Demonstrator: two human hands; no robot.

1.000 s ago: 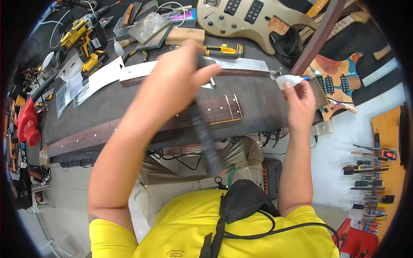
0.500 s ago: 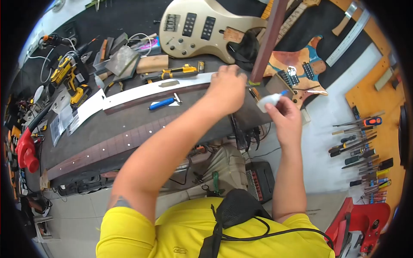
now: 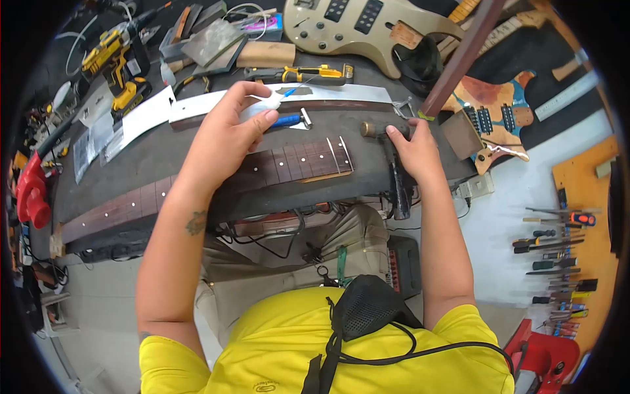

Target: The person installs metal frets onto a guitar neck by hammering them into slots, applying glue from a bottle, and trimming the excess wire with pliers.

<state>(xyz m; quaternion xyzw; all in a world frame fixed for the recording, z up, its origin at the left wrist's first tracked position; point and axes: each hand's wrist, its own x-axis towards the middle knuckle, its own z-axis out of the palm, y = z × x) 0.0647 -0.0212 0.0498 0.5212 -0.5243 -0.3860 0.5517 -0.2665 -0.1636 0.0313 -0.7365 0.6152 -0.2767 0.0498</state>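
Note:
In my left hand (image 3: 233, 128) is a small white squeeze bottle (image 3: 264, 106) with a blue tip, pinched between thumb and fingers above the bench. My right hand (image 3: 415, 146) grips a hammer (image 3: 372, 129) near its head; the brass face points left and a dark handle seems to hang down over the bench edge. Below my left hand, a dark guitar fretboard (image 3: 262, 169) with white dot inlays lies along the front edge. Two bright frets cross its right end. A blue-handled tool (image 3: 287, 121) rests just behind the left hand, partly covered by it.
Behind lie a long white strip (image 3: 354, 94), yellow-black pliers (image 3: 308, 74) and a cream guitar body (image 3: 341, 33). A yellow drill (image 3: 115, 62) stands left. An upright dark wooden bar (image 3: 459, 62) rises at right, beside a second guitar body (image 3: 505, 108).
The white bottle has passed from my right hand to my left. My left hand has moved left, and my right hand has come down onto the hammer. The view has shifted.

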